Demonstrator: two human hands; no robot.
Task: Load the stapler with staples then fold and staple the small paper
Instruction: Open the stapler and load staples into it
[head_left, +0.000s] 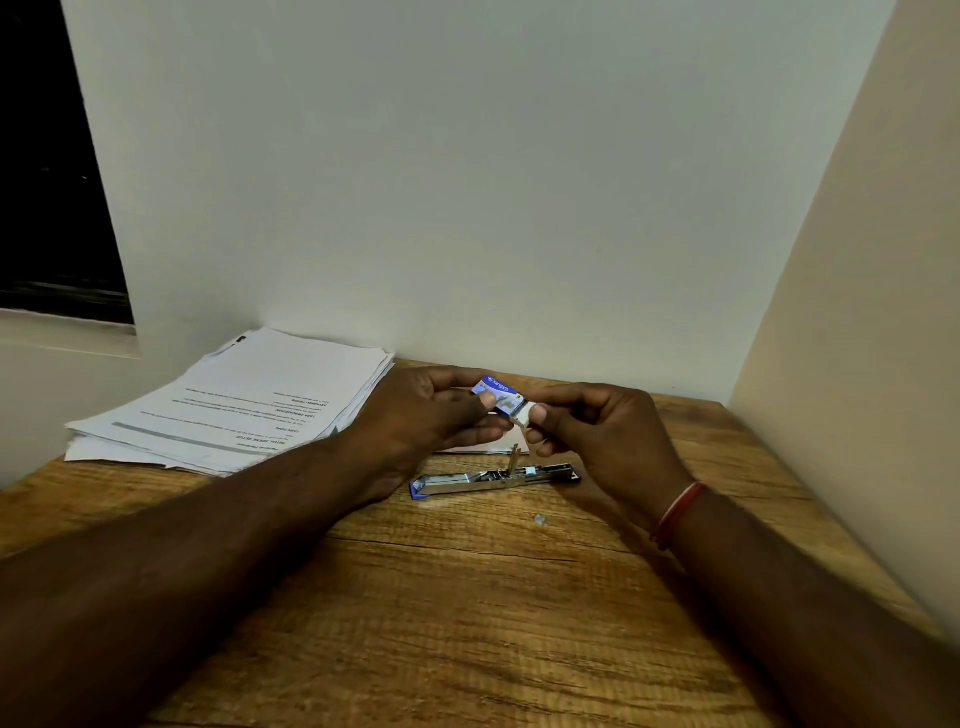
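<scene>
Forearms, two, bare, reach in from the near edge over a wooden counter (467, 597).

Window (47, 156): dark, far left, set in a pale wall.

Stack of printed sheets (244, 400): loosely squared, at the back left of the counter against the wall, text facing away from the viewer.

Left hand (431, 410): raised above the counter, fingers curled, thumb pressed on the near face of a staple box (496, 392), holding it by its left end.

Staple box: small, blue, held in the air between both hands, above and just behind the stapler.

Stapler (493, 480): metal with blue trim, lying swung open flat on the counter below the hands, a thin upright part standing from its channel.

Small paper (467, 450): white, flat on the counter behind the stapler, only an edge visible under the hands.

White tray (523, 413): slid partly out of the box's right end.

Right hand (597, 431): thumb and fingers pinching the white tray.

Small pale scrap (539, 518): on the counter, near the stapler's front.

Red band (678, 514): around the right wrist.
</scene>
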